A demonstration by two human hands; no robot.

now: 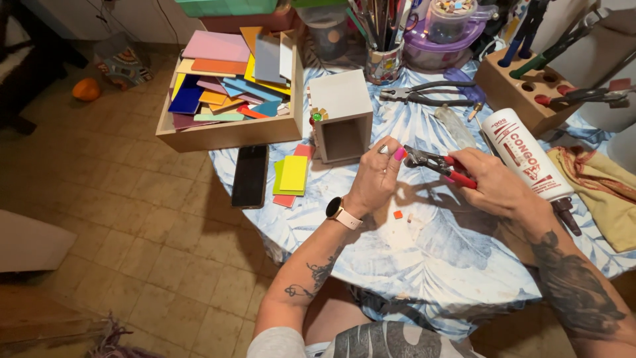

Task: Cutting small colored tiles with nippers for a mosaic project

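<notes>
Red-handled nippers [440, 166], blue leaf-patterned tablecloth [424, 258]

Matt bare-wood box [344, 116], glossy metal nippers [434, 162] with red plastic grips, smooth printed tablecloth [424, 258].

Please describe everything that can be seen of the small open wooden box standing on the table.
The small wooden box is a pale cube of plain, unpainted wood, as it looks. It lies on its side, so its open face points toward the person and shows a dark, empty inside. It stands on the blue-and-white tablecloth, right beside the tray of coloured tiles. A few small coloured pieces, one green, sit on its left outer face. Neither hand touches it.
</notes>
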